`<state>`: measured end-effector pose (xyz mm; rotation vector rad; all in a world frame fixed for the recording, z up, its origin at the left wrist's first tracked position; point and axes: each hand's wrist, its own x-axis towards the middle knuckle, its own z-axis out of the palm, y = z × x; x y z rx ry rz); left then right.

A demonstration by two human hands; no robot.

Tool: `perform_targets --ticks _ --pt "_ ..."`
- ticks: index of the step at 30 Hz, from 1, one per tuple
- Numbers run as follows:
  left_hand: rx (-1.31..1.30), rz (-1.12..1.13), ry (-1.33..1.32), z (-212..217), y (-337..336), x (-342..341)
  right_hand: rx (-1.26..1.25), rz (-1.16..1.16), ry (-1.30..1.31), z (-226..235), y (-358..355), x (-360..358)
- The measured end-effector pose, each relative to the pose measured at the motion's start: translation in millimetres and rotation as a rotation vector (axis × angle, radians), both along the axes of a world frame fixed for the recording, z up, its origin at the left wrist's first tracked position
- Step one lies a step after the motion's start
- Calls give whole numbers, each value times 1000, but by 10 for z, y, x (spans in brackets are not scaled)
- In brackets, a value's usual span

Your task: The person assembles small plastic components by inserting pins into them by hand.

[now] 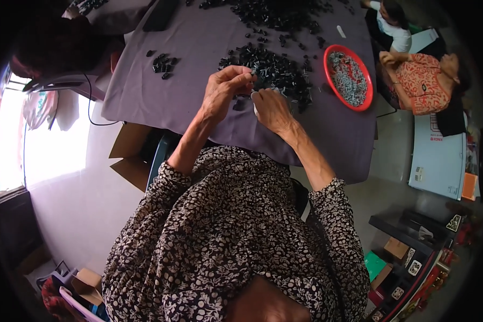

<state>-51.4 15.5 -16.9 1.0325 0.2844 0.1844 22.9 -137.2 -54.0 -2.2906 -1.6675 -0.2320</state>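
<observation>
Both hands at work over black parts on a grey cloth.
Left hand and right hand meet close together, fingers pinched on a small part too small to identify. Just beyond lies the black pile; right of it a red bowl of grey pieces; farther off, another pile.

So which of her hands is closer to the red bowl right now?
Right. The right hand works at the near edge of the black parts pile, just left of the red bowl; the left hand sits farther left, beyond it.
</observation>
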Motion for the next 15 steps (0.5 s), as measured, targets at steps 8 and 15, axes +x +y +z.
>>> perform_targets --ticks 8,15 --pt "-21 -6 -6 126 -109 84 366 -246 1090 401 -312 278" --pt "-9 -114 -99 289 -346 180 867 10 1549 695 -409 381"
